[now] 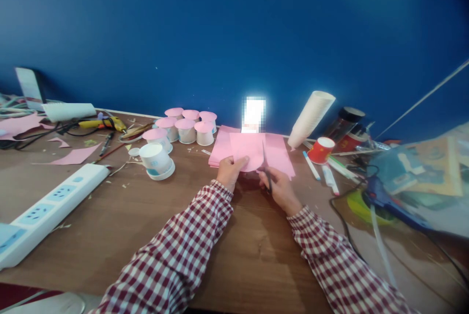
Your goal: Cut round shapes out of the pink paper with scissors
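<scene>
Between thumb and fingers, my left hand (230, 172) grips a sheet of pink paper (246, 148) with a rounded lower edge. My right hand (280, 188) is closed round the handles of dark scissors (268, 177). Their blades point away from me and meet the right side of the held sheet. Under and behind it lies a stack of pink paper (220, 150) on the table. To the left stand several white paper cups (186, 133) topped with pink discs (184, 123). Nearer me, a white cup (152, 156) sits on a white round base.
A leaning stack of white cups (311, 118), a red cup (321, 151) and markers (311, 165) are to the right. A blue glue gun (388, 201) lies farther right. On the left are a power strip (54, 211), a yellow glue gun (106, 123) and pink scraps (75, 155).
</scene>
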`<action>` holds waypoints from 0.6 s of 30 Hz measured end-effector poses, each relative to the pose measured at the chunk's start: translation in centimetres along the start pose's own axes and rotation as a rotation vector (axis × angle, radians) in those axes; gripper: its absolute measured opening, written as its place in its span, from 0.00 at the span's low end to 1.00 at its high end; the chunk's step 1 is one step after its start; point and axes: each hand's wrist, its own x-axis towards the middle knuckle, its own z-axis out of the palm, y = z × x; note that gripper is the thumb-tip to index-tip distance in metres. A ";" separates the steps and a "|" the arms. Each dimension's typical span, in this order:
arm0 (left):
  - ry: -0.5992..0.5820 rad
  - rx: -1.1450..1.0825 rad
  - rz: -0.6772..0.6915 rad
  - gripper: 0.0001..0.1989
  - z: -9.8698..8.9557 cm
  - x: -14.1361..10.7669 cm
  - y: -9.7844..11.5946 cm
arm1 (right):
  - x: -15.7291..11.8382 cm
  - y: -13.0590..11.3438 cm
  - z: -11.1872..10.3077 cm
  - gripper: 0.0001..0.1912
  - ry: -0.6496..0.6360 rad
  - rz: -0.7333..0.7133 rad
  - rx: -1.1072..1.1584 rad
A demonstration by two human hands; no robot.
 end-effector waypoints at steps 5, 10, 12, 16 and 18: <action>0.000 -0.010 0.002 0.14 -0.1 0.1 0.0 | 0.0 0.1 0.0 0.24 -0.004 0.001 -0.003; 0.008 -0.008 0.003 0.14 -0.2 0.2 0.0 | 0.0 0.1 0.0 0.24 -0.004 -0.007 -0.011; 0.007 -0.005 -0.002 0.14 -0.3 0.2 0.1 | 0.0 0.1 -0.1 0.24 -0.002 -0.005 -0.019; 0.006 -0.010 -0.007 0.14 -0.3 0.2 0.1 | 0.1 0.2 -0.1 0.24 -0.004 -0.004 -0.016; 0.008 -0.014 -0.003 0.14 -0.3 0.3 0.1 | 0.1 0.2 -0.1 0.23 -0.003 -0.003 -0.014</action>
